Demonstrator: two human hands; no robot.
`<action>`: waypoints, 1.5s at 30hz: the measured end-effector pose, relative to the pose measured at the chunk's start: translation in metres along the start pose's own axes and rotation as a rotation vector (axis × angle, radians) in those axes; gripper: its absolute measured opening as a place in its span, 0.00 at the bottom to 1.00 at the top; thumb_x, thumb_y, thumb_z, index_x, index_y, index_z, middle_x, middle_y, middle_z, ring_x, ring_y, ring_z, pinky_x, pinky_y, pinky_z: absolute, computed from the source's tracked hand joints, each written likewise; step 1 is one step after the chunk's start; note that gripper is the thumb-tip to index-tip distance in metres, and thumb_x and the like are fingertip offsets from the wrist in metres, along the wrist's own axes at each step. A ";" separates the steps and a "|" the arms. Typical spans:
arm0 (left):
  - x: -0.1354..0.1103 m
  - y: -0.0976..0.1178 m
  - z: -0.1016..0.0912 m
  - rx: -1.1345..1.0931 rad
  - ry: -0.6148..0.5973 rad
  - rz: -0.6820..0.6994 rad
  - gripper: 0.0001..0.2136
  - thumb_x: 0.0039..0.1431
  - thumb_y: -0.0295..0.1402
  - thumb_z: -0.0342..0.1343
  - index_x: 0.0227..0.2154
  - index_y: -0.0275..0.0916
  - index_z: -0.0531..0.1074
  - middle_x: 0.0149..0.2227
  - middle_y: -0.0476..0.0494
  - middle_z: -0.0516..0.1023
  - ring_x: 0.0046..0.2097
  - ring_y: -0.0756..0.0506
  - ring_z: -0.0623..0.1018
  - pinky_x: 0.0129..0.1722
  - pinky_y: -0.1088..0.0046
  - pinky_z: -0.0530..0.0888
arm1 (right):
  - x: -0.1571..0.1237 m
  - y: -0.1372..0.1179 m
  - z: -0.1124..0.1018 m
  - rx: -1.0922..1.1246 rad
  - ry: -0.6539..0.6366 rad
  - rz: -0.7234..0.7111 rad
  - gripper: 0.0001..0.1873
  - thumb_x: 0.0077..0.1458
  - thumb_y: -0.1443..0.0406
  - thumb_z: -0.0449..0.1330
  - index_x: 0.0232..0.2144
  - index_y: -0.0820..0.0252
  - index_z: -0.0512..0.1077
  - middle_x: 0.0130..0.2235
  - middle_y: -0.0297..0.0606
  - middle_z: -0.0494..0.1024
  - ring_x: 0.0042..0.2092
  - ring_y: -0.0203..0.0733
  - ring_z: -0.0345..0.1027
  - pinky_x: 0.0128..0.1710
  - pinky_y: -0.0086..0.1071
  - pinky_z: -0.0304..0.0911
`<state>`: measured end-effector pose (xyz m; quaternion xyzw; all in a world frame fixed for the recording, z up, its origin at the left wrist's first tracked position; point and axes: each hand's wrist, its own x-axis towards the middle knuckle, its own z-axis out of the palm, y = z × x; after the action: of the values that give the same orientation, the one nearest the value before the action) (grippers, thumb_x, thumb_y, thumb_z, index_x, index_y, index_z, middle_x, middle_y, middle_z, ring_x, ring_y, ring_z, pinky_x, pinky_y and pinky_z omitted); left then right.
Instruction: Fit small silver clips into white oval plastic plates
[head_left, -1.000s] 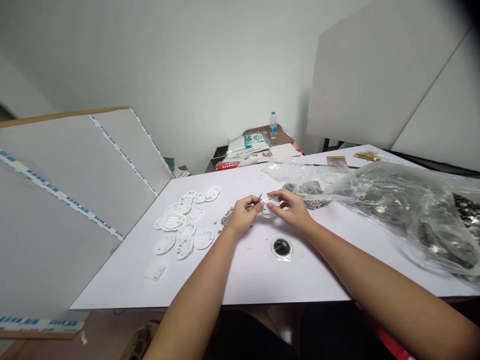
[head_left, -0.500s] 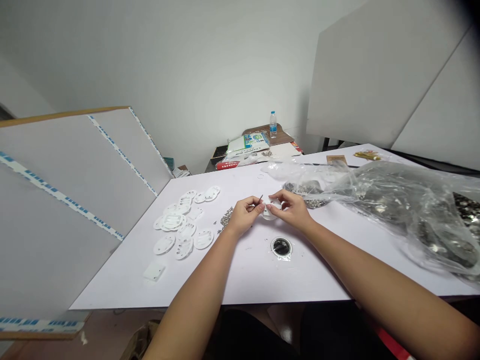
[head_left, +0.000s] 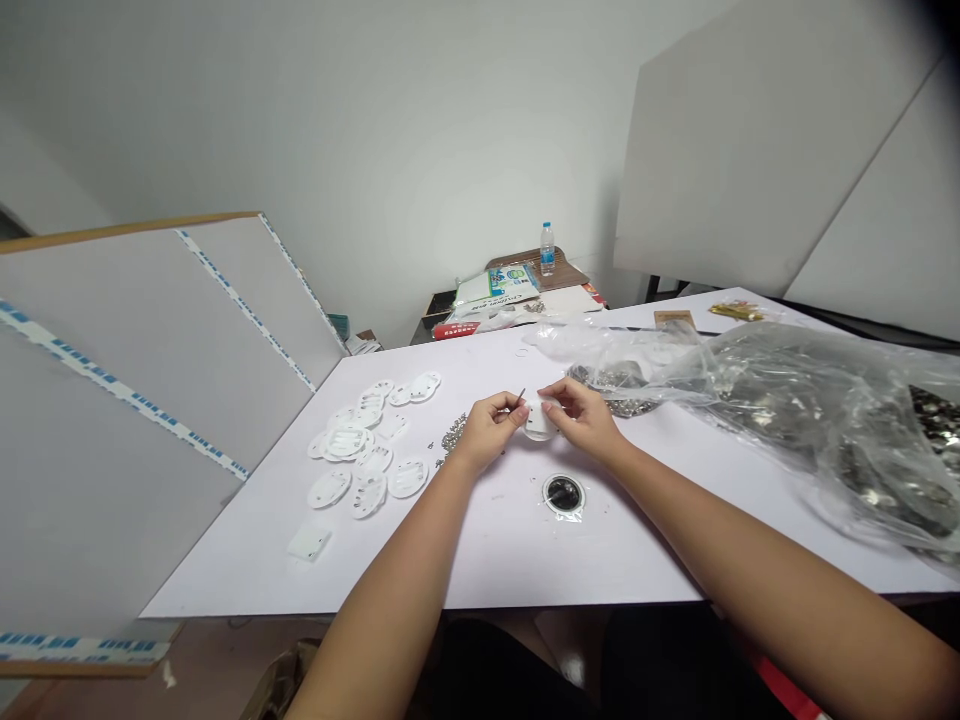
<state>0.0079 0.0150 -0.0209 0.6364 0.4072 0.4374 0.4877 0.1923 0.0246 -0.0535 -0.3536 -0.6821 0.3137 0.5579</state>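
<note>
Over the middle of the white table (head_left: pixel 247 560), my two hands meet. My left hand (head_left: pixel 491 428) is closed in a pinch on a thin metal pin that sticks up past the fingertips. My right hand (head_left: pixel 585 415) is closed on a small white round plastic disc (head_left: pixel 538 420), held just above the table between both hands. The pin's tip is at the disc's left edge. A pile of similar white discs (head_left: pixel 367 445) lies to the left, and a small heap of tiny metal parts (head_left: pixel 452 440) sits beside my left wrist.
A round hole with a clear grommet (head_left: pixel 562 493) is in the table near my forearms. A large clear plastic bag (head_left: pixel 795 410) of metal parts covers the right side. Grey boards (head_left: pixel 150 370) lean at the left. A bottle (head_left: pixel 547 250) and papers lie on a far desk.
My hands stayed in place. The disc turned a little in my right fingers, and the two hands drew slightly closer together.
</note>
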 end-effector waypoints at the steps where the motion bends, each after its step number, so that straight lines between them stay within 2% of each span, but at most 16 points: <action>1: 0.000 0.000 -0.001 -0.003 0.002 -0.006 0.19 0.51 0.46 0.63 0.34 0.34 0.72 0.25 0.51 0.69 0.26 0.56 0.65 0.29 0.79 0.63 | 0.000 0.001 0.000 0.012 -0.008 0.000 0.11 0.57 0.59 0.59 0.40 0.57 0.71 0.38 0.40 0.76 0.39 0.43 0.71 0.33 0.34 0.66; 4: 0.000 -0.001 -0.002 -0.010 0.006 -0.011 0.19 0.50 0.47 0.63 0.34 0.34 0.72 0.23 0.53 0.67 0.24 0.56 0.63 0.27 0.79 0.61 | 0.000 0.001 0.002 0.048 -0.026 -0.005 0.13 0.56 0.59 0.60 0.44 0.57 0.70 0.43 0.41 0.75 0.42 0.45 0.71 0.34 0.33 0.66; 8: 0.002 -0.001 -0.002 -0.034 0.010 -0.015 0.19 0.51 0.47 0.63 0.35 0.34 0.72 0.22 0.54 0.65 0.23 0.58 0.60 0.25 0.79 0.58 | -0.001 -0.004 0.001 0.041 -0.048 -0.064 0.17 0.56 0.61 0.60 0.48 0.54 0.69 0.47 0.42 0.73 0.41 0.43 0.69 0.27 0.30 0.63; 11: 0.002 -0.002 -0.003 -0.027 0.008 -0.017 0.19 0.51 0.48 0.62 0.34 0.35 0.72 0.22 0.55 0.63 0.22 0.58 0.58 0.22 0.79 0.55 | -0.001 -0.009 0.000 -0.028 -0.055 -0.150 0.12 0.57 0.62 0.59 0.44 0.54 0.73 0.44 0.42 0.72 0.41 0.43 0.68 0.23 0.28 0.59; 14: 0.002 -0.002 -0.003 -0.006 0.015 -0.016 0.20 0.52 0.49 0.62 0.34 0.35 0.72 0.22 0.54 0.63 0.21 0.58 0.58 0.21 0.79 0.54 | -0.001 -0.012 -0.001 -0.065 -0.057 -0.173 0.09 0.57 0.62 0.59 0.40 0.55 0.74 0.43 0.44 0.71 0.44 0.46 0.69 0.22 0.27 0.58; 21: 0.001 -0.002 -0.003 -0.009 0.017 -0.027 0.20 0.51 0.49 0.62 0.34 0.35 0.72 0.22 0.54 0.62 0.21 0.58 0.58 0.20 0.79 0.54 | 0.000 -0.011 0.000 -0.063 -0.044 -0.159 0.08 0.56 0.61 0.59 0.37 0.56 0.74 0.43 0.44 0.72 0.42 0.45 0.69 0.22 0.27 0.59; 26: 0.001 -0.002 -0.002 -0.018 0.017 -0.023 0.20 0.51 0.49 0.62 0.34 0.35 0.72 0.22 0.54 0.62 0.21 0.58 0.58 0.20 0.79 0.54 | -0.001 -0.009 0.000 -0.042 -0.043 -0.127 0.12 0.56 0.61 0.60 0.43 0.55 0.72 0.43 0.42 0.73 0.38 0.41 0.67 0.24 0.29 0.61; 30: 0.001 -0.002 -0.003 -0.014 0.033 -0.037 0.20 0.52 0.50 0.61 0.34 0.36 0.71 0.21 0.54 0.61 0.20 0.57 0.58 0.19 0.79 0.55 | -0.002 -0.004 0.003 0.069 -0.060 0.005 0.18 0.56 0.59 0.61 0.49 0.55 0.68 0.44 0.40 0.72 0.36 0.39 0.67 0.27 0.30 0.65; 34: 0.000 -0.001 -0.004 -0.026 0.023 -0.020 0.19 0.52 0.49 0.61 0.33 0.36 0.70 0.21 0.55 0.61 0.20 0.58 0.58 0.19 0.80 0.55 | -0.002 -0.003 0.004 0.171 -0.132 0.122 0.23 0.57 0.55 0.60 0.53 0.55 0.65 0.36 0.36 0.70 0.29 0.36 0.65 0.24 0.29 0.64; 39: 0.000 0.000 -0.006 -0.068 -0.040 -0.014 0.18 0.52 0.47 0.62 0.32 0.36 0.68 0.21 0.55 0.61 0.20 0.58 0.58 0.19 0.80 0.53 | -0.003 -0.008 0.002 0.114 -0.120 0.071 0.22 0.58 0.56 0.60 0.51 0.57 0.68 0.41 0.40 0.72 0.29 0.34 0.63 0.25 0.29 0.61; 45: 0.001 -0.002 -0.007 -0.075 -0.034 0.011 0.17 0.51 0.45 0.63 0.31 0.34 0.69 0.22 0.55 0.63 0.21 0.59 0.58 0.22 0.80 0.55 | -0.002 -0.009 0.001 0.095 -0.140 0.021 0.21 0.58 0.56 0.60 0.51 0.58 0.68 0.41 0.40 0.72 0.32 0.37 0.64 0.30 0.30 0.60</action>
<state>0.0012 0.0177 -0.0216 0.6272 0.3790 0.4441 0.5155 0.1905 0.0180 -0.0472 -0.3111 -0.7001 0.3756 0.5216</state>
